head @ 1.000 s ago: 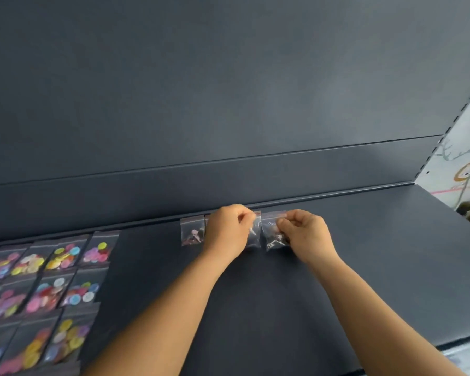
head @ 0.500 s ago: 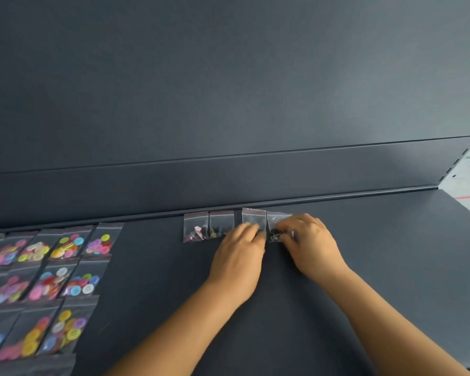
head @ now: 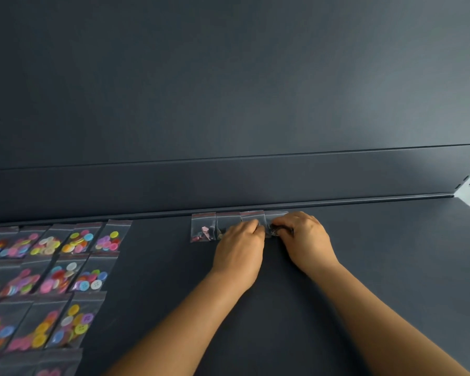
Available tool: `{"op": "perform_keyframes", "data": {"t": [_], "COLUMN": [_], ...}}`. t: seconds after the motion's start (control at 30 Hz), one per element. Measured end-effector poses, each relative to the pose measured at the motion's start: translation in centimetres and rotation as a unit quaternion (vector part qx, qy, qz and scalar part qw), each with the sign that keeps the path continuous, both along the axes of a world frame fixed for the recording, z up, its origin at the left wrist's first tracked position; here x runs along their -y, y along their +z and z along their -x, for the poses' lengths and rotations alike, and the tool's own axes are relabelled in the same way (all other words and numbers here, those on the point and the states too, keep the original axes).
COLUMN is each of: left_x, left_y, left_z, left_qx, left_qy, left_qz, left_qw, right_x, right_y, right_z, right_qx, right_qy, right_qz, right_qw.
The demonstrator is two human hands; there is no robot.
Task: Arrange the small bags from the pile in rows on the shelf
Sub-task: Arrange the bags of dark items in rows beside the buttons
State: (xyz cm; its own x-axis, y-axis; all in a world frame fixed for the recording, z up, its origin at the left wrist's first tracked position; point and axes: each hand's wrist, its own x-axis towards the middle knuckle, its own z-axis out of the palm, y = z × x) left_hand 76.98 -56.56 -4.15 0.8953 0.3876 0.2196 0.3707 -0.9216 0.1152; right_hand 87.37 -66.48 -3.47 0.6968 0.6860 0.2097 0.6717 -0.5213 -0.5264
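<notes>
Hands [head: 272,240] press the small bags [head: 239,222] against the shelf [head: 364,267] back.

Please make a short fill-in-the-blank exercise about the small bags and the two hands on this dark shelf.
1. The row of small bags at the back of the shelf counts ____ bags.
2. The left hand touches the ____ bag from the left.
3. The right hand holds the bag at the ____ end of the row.
4. The larger bags hold colourful ____.

Missing words: four; third; right; buttons
</notes>
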Motion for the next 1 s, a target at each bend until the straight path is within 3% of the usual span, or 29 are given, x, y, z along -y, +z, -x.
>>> {"op": "perform_keyframes", "data": {"t": [0.4, 0.77, 1.0], "left_x": [-0.2, -0.3, -1.2], "left_y": [1.0, 3.0, 4.6], "left_z": [0.1, 4.4, 10.0], "left_qx": [-0.004, -0.007, 0.015], "left_qy": [-0.016, -0.001, 0.02], "left_qz": [0.022, 0.065, 0.08], "left_qw": [1.0, 0.998, 0.996], "right_x": [-0.1, 0.6, -1.2], "right_y": [0.8, 1.4, 3.2], "right_z": [-0.1, 2.8, 8.4], "right_qx": [0.004, 0.056, 0.089], "right_qy": [0.003, 0.038, 0.066], "right_qz": [0.03, 0.165, 0.076], "right_qw": [1.0, 0.984, 0.991]}}
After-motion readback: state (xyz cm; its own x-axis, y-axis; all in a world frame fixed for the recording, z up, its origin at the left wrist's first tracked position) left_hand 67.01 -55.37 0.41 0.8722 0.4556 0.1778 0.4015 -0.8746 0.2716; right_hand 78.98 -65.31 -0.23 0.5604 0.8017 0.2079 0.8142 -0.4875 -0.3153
